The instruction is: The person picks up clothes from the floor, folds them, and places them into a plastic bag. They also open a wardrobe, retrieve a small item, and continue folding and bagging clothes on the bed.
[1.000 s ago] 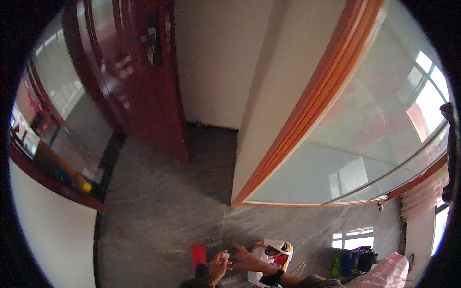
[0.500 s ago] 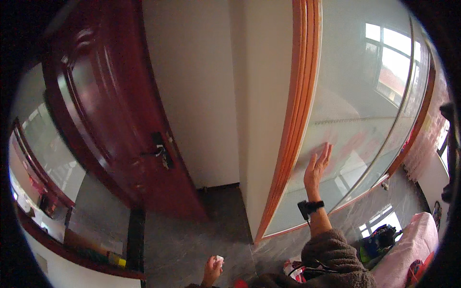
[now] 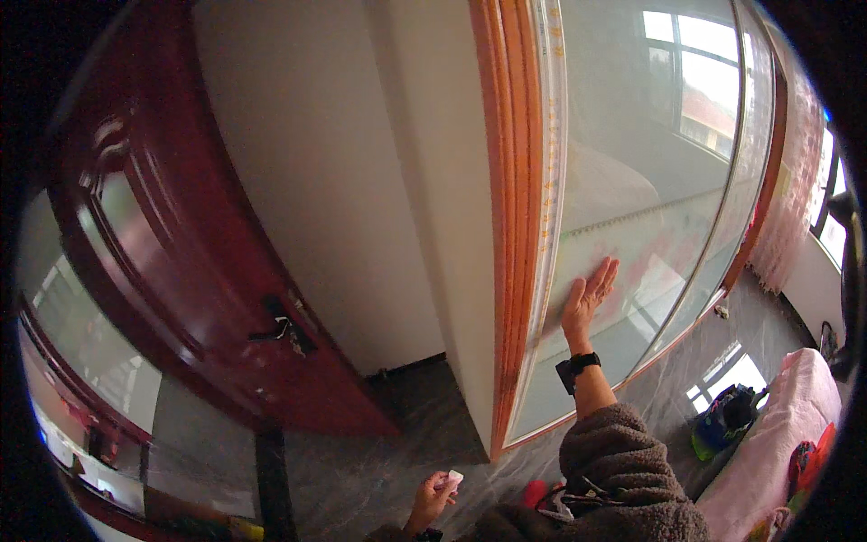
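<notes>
My right hand (image 3: pixel 589 294) lies with outstretched fingers against a frosted glass door panel (image 3: pixel 623 199), a little right of its orange-brown wooden frame (image 3: pixel 513 181). A dark band (image 3: pixel 578 363) circles that wrist, above a fuzzy brown sleeve (image 3: pixel 614 456). Low in the middle, my left hand (image 3: pixel 432 499) is closed around a small whitish object (image 3: pixel 454 479) pinched at the fingertips. Its exact kind is too small to make out. Between wood and glass runs a pale strip (image 3: pixel 551 135) with gold marks.
On the left stands a dark red door (image 3: pixel 172 244) with a black handle (image 3: pixel 282 330). A pink-covered seat (image 3: pixel 772 434) is at the lower right, beside a dark bag (image 3: pixel 725 420) on the grey marble floor (image 3: pixel 379 479). A pink curtain (image 3: pixel 790 199) hangs far right.
The view has shifted, so door and frame sit further left. More of the pale, gold-marked strip shows beside the frame. My right hand stays against the glass; my left hand has come further into view.
</notes>
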`<state>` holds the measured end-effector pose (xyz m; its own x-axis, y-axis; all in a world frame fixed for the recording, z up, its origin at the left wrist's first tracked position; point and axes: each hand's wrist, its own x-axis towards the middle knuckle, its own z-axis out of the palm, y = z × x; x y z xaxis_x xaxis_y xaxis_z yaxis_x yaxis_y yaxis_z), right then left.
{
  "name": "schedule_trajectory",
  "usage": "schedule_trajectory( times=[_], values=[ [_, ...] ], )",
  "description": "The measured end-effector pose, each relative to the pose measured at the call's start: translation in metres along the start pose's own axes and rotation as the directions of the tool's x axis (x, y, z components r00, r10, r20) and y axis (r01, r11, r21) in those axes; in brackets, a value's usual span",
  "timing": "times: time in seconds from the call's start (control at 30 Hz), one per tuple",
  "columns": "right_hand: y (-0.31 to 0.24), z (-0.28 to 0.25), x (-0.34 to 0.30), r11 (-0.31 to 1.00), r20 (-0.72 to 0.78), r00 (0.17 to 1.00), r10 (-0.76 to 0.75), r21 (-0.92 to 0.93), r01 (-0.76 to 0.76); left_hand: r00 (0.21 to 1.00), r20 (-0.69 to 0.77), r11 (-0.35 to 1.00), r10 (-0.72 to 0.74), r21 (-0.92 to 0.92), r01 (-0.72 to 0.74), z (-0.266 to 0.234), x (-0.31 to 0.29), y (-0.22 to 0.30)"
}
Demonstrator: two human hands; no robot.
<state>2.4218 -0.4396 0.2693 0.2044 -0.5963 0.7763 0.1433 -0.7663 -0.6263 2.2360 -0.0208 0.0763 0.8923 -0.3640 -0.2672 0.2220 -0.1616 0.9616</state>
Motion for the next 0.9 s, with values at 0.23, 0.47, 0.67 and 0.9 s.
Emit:
schedule_trajectory(
  times=[0.23, 0.47, 0.67, 0.9],
  values=[
    [0.029, -0.004, 0.018, 1.000, 0.027, 1.000, 0.009, -0.007, -0.008, 0.997, 0.073, 0.990, 0.016, -0.138, -0.006, 0.011, 0.015, 0.031],
    [0.070, -0.021, 0.046, 0.999, 0.064, 0.997, -0.039, -0.019, 0.041, 0.973, 0.182, 0.983, 0.142, -0.142, -0.117, 0.066, 0.055, 0.104],
    [0.111, -0.048, 0.077, 0.997, 0.142, 0.987, -0.069, -0.034, 0.075, 0.892, 0.197, 0.913, 0.406, -0.134, -0.386, 0.134, 0.099, 0.192],
    [0.126, -0.085, 0.113, 0.998, 0.271, 0.961, -0.053, -0.002, 0.055, 0.743, 0.047, 0.741, 0.668, -0.134, -0.658, 0.174, 0.139, 0.290]
  ],
)
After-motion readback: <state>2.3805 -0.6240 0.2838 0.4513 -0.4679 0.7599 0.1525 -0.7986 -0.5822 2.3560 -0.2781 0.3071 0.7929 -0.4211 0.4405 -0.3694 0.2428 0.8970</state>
